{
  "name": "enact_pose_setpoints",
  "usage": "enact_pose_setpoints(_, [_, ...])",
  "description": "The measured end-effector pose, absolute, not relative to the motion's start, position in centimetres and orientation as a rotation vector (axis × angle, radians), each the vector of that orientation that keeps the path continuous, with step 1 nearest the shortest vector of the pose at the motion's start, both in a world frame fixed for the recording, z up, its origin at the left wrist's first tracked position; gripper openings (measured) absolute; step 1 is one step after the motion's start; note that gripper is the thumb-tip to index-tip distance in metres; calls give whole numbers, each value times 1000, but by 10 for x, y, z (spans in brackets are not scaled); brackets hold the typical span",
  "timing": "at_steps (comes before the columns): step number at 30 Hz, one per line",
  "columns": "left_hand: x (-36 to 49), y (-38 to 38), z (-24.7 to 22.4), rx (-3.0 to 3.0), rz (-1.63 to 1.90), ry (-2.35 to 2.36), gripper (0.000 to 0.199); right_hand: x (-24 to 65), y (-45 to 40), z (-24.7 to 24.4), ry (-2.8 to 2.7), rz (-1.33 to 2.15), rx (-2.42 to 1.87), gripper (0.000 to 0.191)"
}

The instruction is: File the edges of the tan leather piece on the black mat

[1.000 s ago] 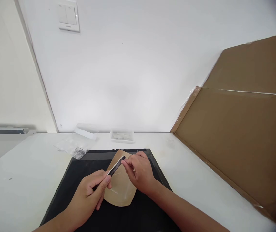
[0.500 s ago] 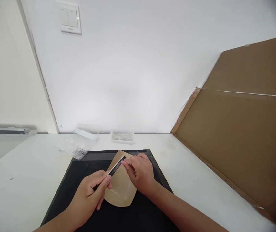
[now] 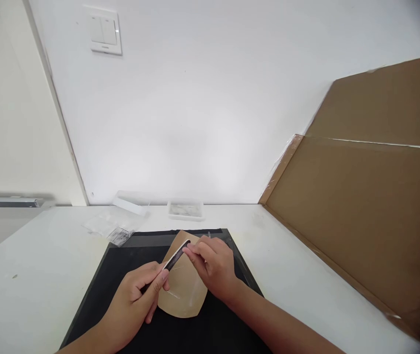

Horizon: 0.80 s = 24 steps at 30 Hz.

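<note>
A narrow dark strip with a white edge [image 3: 175, 256] slants up to the right between my hands. Its lower end is pinched between the thumb and fingers of my left hand [image 3: 138, 295]. At the upper end, the fingertips of my right hand [image 3: 212, 263] are pressed together; whatever they may hold there is too small to make out. Beneath the strip lies a tan, curved-edged sheet [image 3: 183, 297] on a black mat [image 3: 121, 265], partly covered by both hands.
A clear plastic box with small contents [image 3: 185, 210] stands by the wall. Crumpled clear packaging [image 3: 116, 223] lies behind the mat's left corner. Large brown cardboard [image 3: 364, 206] leans on the right. A light switch [image 3: 102, 30] is on the wall.
The whole view has shifted very slightly. Both hands keep nearly the same pose around the strip.
</note>
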<state>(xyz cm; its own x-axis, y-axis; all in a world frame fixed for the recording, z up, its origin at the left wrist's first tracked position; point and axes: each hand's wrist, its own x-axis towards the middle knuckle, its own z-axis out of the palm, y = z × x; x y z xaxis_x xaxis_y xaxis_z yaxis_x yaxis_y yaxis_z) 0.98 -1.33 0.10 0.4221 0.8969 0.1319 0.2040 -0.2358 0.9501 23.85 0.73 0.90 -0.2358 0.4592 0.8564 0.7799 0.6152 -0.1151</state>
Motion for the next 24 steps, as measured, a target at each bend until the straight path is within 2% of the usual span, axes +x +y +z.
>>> enact_pose_setpoints(17, [8,-12,1,1753,851,993,44,234,6,10,-1982,-381,-873,20])
enact_pose_setpoints(24, [10,-11,-1,1739,866,973,44,239,8,11,-1904,-387,-959,18])
